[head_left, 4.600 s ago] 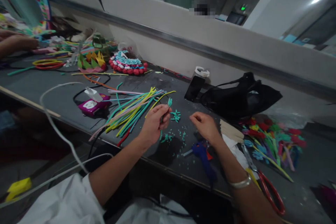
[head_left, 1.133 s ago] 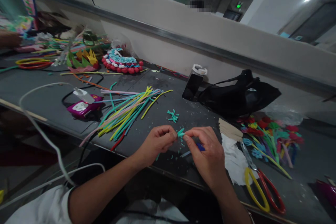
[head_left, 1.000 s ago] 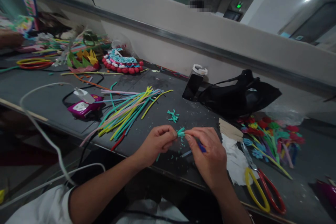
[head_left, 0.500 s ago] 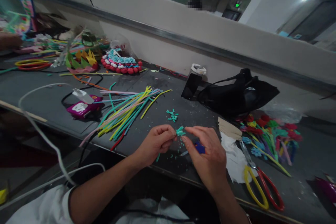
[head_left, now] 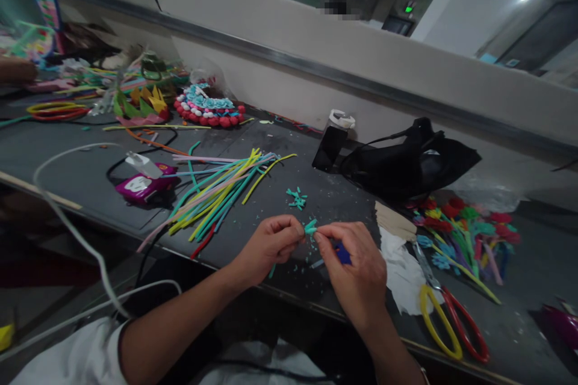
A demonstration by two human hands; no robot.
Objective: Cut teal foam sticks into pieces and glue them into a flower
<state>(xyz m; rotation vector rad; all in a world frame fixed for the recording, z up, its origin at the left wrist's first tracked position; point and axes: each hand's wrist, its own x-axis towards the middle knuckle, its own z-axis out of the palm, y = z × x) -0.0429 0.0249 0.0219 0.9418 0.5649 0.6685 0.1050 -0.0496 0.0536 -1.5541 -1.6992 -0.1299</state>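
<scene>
Between thumb and finger, my left hand (head_left: 279, 242) pinches a small green flower-like tuft (head_left: 310, 227) of short strips, close above the table's front edge. A green stem (head_left: 271, 271) shows below that hand. My right hand (head_left: 354, 255) meets the tuft from the other side, thumb and forefinger closed on its tip. Just beyond lies a small pile of green cut pieces (head_left: 297, 198), with green crumbs scattered under the hands. A dark blue object (head_left: 343, 254) lies partly hidden behind my right hand.
Colored fuzzy stems (head_left: 221, 192) and a purple device (head_left: 147, 183) lie left. Scissors (head_left: 433, 289), a white cloth (head_left: 401, 271) and a bunch of fuzzy flowers (head_left: 474, 234) are right. A phone (head_left: 331, 147) and black bag (head_left: 410, 156) stand behind. Another person's hand (head_left: 17, 70) is far left.
My right hand's thumb and forefinger have come together on the green tuft, where they were spread apart before. My left hand keeps its pinch in nearly the same place.
</scene>
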